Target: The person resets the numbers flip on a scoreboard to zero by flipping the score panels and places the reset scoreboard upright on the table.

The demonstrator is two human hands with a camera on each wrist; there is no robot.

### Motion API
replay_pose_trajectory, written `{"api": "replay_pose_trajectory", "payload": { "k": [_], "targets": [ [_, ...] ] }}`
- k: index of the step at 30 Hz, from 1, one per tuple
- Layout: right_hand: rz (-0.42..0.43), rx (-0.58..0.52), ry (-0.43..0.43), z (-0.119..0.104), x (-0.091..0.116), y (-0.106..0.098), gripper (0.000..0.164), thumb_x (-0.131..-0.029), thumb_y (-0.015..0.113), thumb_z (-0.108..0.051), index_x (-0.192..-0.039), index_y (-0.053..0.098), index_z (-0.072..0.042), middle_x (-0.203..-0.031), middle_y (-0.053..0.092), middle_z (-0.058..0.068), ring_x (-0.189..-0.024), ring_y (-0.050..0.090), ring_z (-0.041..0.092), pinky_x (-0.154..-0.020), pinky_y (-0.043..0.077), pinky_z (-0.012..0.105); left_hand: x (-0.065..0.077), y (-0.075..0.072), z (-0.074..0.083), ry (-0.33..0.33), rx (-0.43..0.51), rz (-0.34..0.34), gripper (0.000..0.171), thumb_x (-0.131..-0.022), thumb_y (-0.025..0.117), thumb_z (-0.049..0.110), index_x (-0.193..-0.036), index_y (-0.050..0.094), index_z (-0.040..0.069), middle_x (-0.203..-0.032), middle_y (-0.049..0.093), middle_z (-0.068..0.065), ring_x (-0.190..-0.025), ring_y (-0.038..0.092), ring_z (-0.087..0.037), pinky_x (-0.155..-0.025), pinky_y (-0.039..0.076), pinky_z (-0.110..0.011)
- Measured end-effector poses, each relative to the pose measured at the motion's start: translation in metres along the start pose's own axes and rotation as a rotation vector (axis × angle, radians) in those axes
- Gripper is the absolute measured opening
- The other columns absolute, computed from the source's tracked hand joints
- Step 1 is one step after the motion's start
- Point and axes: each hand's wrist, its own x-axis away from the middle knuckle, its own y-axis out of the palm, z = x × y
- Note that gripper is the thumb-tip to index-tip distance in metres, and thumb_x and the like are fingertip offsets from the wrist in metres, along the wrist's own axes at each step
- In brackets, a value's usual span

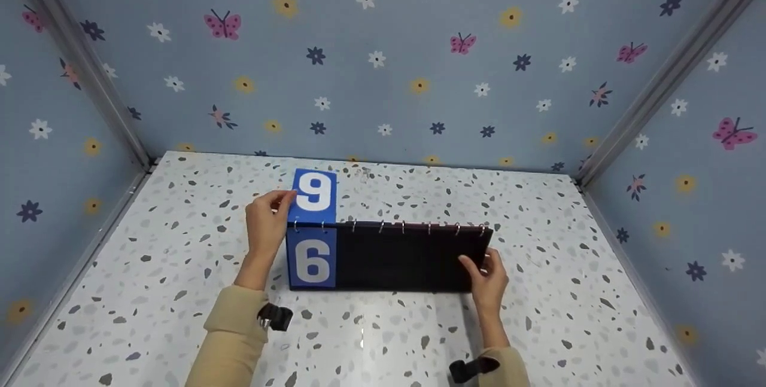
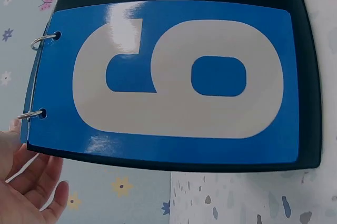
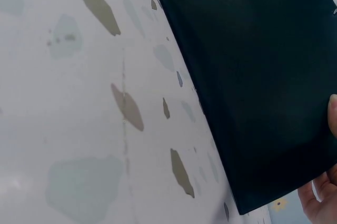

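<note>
A black flip scoreboard (image 1: 407, 258) stands on the speckled tabletop, metal rings along its top edge. On its left end hangs a blue number card (image 1: 291, 258) showing a white 6. Above the rings, another blue card (image 1: 329, 195) is turned up and reads 9. My left hand (image 1: 266, 219) pinches the left edge of this raised card between thumb and fingers. In the left wrist view, the fingers (image 2: 39, 182) show beside the ringed corner. At the other end, my right hand (image 1: 491, 282) grips the board, thumb on its black front and fingers behind.
The speckled white tabletop (image 1: 568, 291) runs back to a blue panel (image 1: 383, 28) printed with flowers and butterflies. Similar side panels stand at left (image 1: 54, 183) and right (image 1: 718, 195), joined by grey metal posts (image 1: 670, 70).
</note>
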Motion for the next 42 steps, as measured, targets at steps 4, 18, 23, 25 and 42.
{"api": "replay_pose_trajectory", "payload": {
  "k": [4, 18, 23, 25, 42],
  "targets": [
    [0.004, -0.007, -0.003, 0.0, -0.001, 0.0, 0.031, -0.069, 0.076, -0.013, -0.091, 0.058, -0.001, -0.076, 0.062, 0.012, -0.067, 0.057, 0.014, -0.06, 0.046, 0.02, 0.007, -0.005, -0.001, -0.015, -0.042, -0.054, 0.024, -0.091, 0.052, 0.015, -0.099, 0.065, -0.004, -0.092, 0.064, -0.016, -0.075, 0.055, -0.024, -0.071, 0.042, -0.036],
    [0.006, -0.003, 0.004, 0.001, 0.001, 0.0, 0.031, -0.068, 0.076, -0.013, -0.09, 0.058, -0.001, -0.075, 0.062, 0.012, -0.066, 0.057, 0.014, -0.059, 0.046, 0.021, 0.06, -0.013, -0.009, 0.065, 0.076, 0.125, 0.019, -0.087, 0.057, 0.013, -0.094, 0.062, -0.004, -0.088, 0.061, -0.014, -0.074, 0.056, -0.02, -0.062, 0.041, -0.021],
    [-0.004, -0.008, 0.0, 0.0, 0.001, -0.001, 0.032, -0.068, 0.076, -0.013, -0.09, 0.058, 0.001, -0.074, 0.062, 0.013, -0.066, 0.057, 0.016, -0.059, 0.046, 0.021, 0.081, -0.006, -0.014, 0.067, 0.11, 0.17, 0.02, -0.081, 0.065, 0.011, -0.092, 0.059, -0.005, -0.086, 0.059, -0.013, -0.075, 0.056, -0.019, -0.061, 0.041, -0.017],
    [-0.006, -0.011, -0.011, -0.005, 0.002, -0.001, 0.03, -0.069, 0.075, -0.01, -0.09, 0.057, 0.003, -0.075, 0.061, 0.015, -0.066, 0.057, 0.018, -0.059, 0.046, 0.021, 0.088, -0.002, -0.017, 0.066, 0.117, 0.17, 0.024, -0.077, 0.069, 0.011, -0.092, 0.058, -0.005, -0.085, 0.059, -0.013, -0.075, 0.056, -0.02, -0.061, 0.043, -0.021],
    [-0.006, 0.007, -0.017, 0.002, 0.001, -0.001, 0.032, -0.07, 0.075, -0.012, -0.093, 0.058, 0.0, -0.076, 0.062, 0.013, -0.065, 0.057, 0.012, -0.058, 0.046, 0.02, 0.101, 0.02, -0.039, -0.014, 0.034, 0.188, 0.041, -0.062, 0.08, 0.01, -0.091, 0.054, -0.004, -0.083, 0.054, -0.013, -0.078, 0.052, -0.023, -0.063, 0.041, -0.031]
  ]
}}
